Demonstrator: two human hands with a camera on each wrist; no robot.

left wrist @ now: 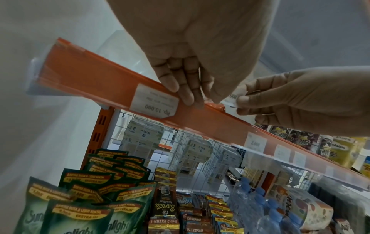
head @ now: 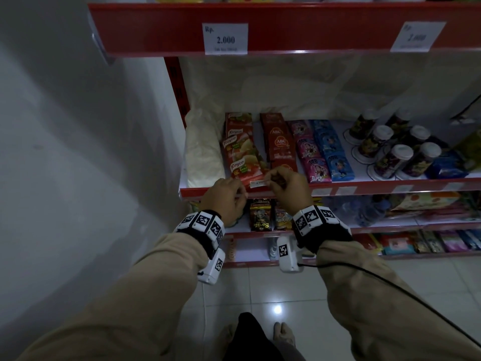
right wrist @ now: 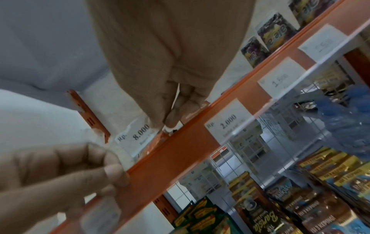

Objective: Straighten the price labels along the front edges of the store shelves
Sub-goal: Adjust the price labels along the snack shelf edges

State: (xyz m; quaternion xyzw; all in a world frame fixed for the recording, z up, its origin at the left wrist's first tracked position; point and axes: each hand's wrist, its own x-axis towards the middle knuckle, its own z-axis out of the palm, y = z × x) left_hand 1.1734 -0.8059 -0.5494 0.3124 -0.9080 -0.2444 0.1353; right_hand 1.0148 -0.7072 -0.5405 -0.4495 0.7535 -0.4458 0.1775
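Note:
I stand at the middle shelf, whose red label rail [head: 364, 184] runs along its front edge. My right hand [head: 269, 179] pinches a small white price label [head: 257, 184] reading 8.000 [right wrist: 138, 136], lifted above the rail [right wrist: 180, 150]. My left hand [head: 242, 190] grips the rail's upper edge just left of it, fingers [left wrist: 188, 95] over the front face beside a crooked 10.000 label [left wrist: 155, 101]. A 2.000 label [right wrist: 226, 121] sits in the rail to the right. On the top shelf one label [head: 225, 39] is straight and another [head: 416, 36] is tilted.
Sachet packs [head: 242, 152] and lidded cups [head: 395, 152] fill the middle shelf. Below are coffee sachets [head: 260, 217], green detergent pouches [left wrist: 80, 205] and water bottles [left wrist: 260, 205]. A white wall [head: 78, 152] closes the left side. Tiled floor [head: 260, 295] lies behind me.

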